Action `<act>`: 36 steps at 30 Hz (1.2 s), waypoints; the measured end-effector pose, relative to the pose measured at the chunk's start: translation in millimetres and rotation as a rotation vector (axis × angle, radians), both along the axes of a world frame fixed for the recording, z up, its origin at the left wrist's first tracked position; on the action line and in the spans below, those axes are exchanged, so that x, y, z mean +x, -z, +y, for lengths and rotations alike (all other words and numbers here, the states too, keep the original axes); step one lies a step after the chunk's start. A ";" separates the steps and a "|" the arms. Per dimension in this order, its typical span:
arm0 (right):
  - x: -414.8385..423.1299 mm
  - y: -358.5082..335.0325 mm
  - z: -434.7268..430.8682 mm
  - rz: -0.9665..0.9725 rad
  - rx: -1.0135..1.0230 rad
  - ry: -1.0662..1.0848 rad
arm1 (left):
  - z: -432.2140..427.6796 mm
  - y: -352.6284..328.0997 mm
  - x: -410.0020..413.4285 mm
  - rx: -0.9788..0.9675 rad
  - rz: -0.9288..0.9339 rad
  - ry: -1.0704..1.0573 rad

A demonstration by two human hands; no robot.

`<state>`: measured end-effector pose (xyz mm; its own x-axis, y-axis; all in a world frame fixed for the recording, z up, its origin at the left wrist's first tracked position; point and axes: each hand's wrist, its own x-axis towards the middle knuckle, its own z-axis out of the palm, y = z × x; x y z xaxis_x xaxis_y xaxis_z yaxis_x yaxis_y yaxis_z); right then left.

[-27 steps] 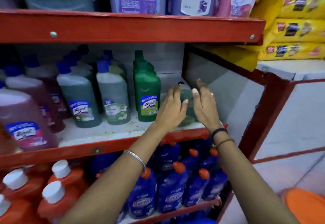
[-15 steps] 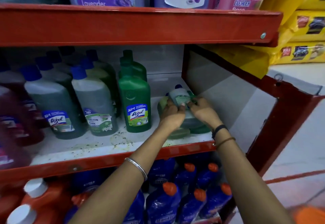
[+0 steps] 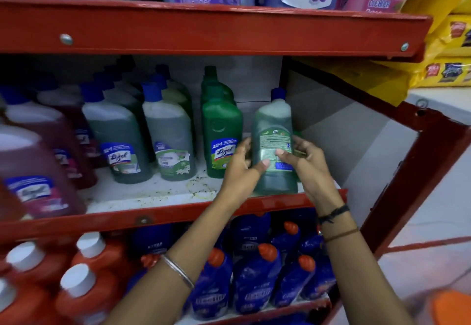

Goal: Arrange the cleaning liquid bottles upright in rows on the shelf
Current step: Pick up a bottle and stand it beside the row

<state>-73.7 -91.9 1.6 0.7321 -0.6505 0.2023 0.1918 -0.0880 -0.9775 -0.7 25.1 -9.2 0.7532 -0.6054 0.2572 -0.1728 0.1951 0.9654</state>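
Observation:
A clear bottle of green liquid with a blue cap [image 3: 273, 123] stands upright at the right end of the middle shelf [image 3: 158, 192], its back label facing me. My left hand [image 3: 242, 169] grips its left side and my right hand [image 3: 305, 164] grips its right side. To its left an opaque green Lizol bottle [image 3: 221, 130] heads a row of like bottles. Further left stand rows of blue-capped green bottles [image 3: 169, 136] and dark red bottles [image 3: 38, 169]. Another bottle lies partly hidden behind my right hand.
Red metal shelf rails [image 3: 204, 28] run above and below the middle shelf. A red upright post [image 3: 413, 171] closes the right side. Blue bottles with orange caps [image 3: 254, 278] and orange bottles with white caps [image 3: 84, 273] fill the shelf below. Yellow packs [image 3: 446, 51] sit at the right.
Both hands took hold of a bottle lying on its side at the right end of the shelf and stood it upright. The camera moved closer.

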 end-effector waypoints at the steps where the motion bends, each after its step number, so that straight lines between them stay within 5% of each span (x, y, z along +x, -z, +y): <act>1: -1.9 2.3 14.8 -0.015 -0.013 -0.009 | 16.8 3.8 -1.6 -0.006 0.006 -0.006; 7: 7.4 9.0 101.8 -0.077 -0.097 -0.124 | 116.1 18.0 3.6 -0.062 0.028 -0.093; 17: 80.2 3.9 213.2 -0.164 -0.216 -0.230 | 224.3 17.1 64.6 -0.026 -0.192 -0.294; 29: 127.9 40.5 235.1 -0.131 -0.173 -0.229 | 236.3 41.7 95.5 0.108 -0.201 -0.469; 36: 124.2 49.2 225.1 -0.073 -0.325 -0.088 | 227.1 48.0 79.1 0.010 -0.251 -0.551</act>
